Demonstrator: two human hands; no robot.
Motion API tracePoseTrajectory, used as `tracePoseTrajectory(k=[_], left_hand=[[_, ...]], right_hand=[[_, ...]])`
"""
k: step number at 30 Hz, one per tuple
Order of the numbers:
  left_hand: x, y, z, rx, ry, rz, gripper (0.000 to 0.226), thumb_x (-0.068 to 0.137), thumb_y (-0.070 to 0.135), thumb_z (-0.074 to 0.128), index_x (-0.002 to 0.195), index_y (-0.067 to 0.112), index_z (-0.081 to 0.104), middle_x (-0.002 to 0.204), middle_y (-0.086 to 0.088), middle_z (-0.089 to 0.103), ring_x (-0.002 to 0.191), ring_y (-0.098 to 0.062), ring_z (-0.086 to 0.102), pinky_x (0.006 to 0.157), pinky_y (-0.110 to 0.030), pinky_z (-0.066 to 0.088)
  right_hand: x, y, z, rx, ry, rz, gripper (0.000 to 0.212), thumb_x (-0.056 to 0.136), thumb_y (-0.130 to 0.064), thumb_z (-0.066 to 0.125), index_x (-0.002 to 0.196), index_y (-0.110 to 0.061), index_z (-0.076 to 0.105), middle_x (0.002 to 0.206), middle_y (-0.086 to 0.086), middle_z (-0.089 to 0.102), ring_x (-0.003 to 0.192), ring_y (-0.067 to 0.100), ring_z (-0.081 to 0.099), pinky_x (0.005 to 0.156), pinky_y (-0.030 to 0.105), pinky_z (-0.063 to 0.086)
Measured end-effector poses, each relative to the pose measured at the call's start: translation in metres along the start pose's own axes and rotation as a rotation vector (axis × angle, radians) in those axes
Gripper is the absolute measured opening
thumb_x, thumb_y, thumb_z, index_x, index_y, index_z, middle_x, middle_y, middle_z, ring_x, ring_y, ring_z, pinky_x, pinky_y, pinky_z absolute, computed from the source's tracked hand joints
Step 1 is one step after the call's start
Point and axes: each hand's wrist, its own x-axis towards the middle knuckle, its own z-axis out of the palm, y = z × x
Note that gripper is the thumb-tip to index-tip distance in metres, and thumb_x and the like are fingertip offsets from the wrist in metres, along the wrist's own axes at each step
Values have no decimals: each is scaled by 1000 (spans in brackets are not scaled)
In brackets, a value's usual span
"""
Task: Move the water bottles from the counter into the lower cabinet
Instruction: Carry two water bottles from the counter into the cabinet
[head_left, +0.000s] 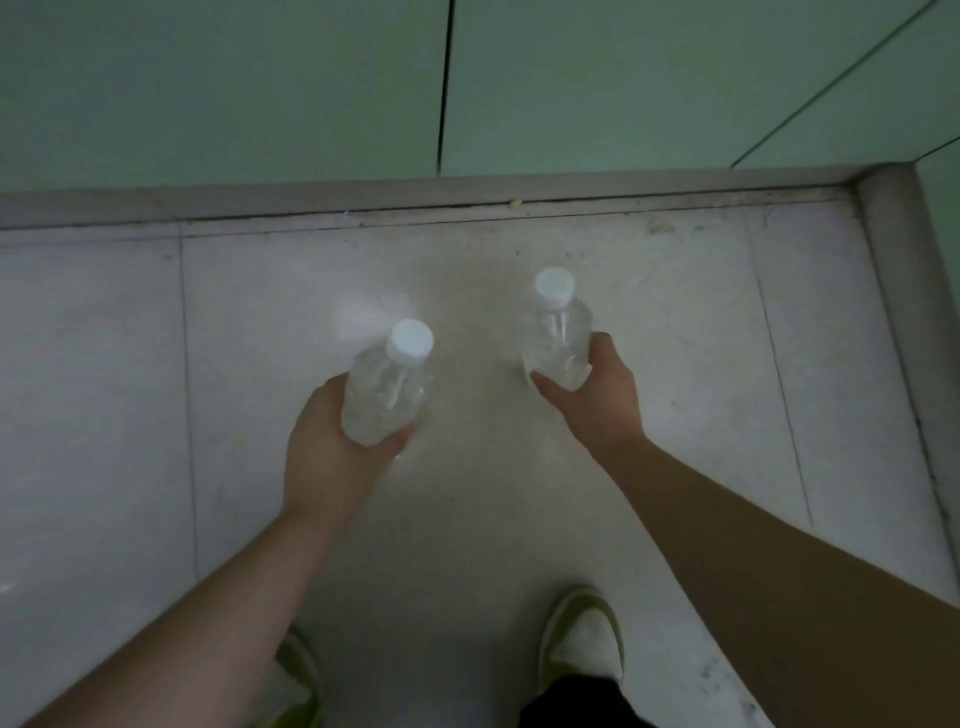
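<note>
I see the left hand (332, 447) grasping one clear water bottle (387, 389), the right hand (597, 395) grasping another (558, 338), both upright above the tiled floor (675, 338).

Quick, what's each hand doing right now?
Left hand: holding a water bottle.
Right hand: holding the other water bottle.

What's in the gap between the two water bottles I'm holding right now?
Nothing. In the head view, only bare pale floor tile shows between the left hand's bottle and the right hand's bottle.
</note>
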Motion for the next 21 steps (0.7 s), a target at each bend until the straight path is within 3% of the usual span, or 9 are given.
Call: tracePoseTrajectory(k=[4,8,11,16,21], left_hand=[[-40,21,-43,42,-29,-46,48,61,37,88,98,22,62,94,-2,69,86,-24,65,72,-35,51],[-95,62,-97,138,-14,-105,56,59,39,86,103,14,64,91,-8,63,89,-32,63,70,-32,48],[-140,112,-151,161,-18,-172,57,60,46,83,104,18,63,94,-4,61,90,-28,62,72,-34,51],[-205,203,-252,139,-60,-200,57,63,50,82,106,19,62,97,0,61,88,-24,64,72,-29,48],[-265,296,-363,177,-99,-125,62,65,59,77,112,23,57,98,6,71,89,-20,68,73,-31,52]], right_hand=[[-60,-24,-33,-78,-73,28,54,70,-37,83,111,-20,52,99,-4,63,86,14,63,70,29,51],[-128,-71,-89,-148,-188,41,51,68,-38,83,105,-23,50,93,-8,60,80,11,59,68,29,47],[-171,-110,-139,-173,-268,26,48,68,-37,83,102,-20,53,94,-1,64,84,19,62,73,36,52],[-229,-201,-237,-238,-388,-59,52,71,-40,80,110,-18,55,98,2,67,87,22,64,75,34,51],[-295,-307,-341,-171,-509,-88,41,76,-35,79,106,-18,56,91,-1,68,76,10,66,64,26,49]])
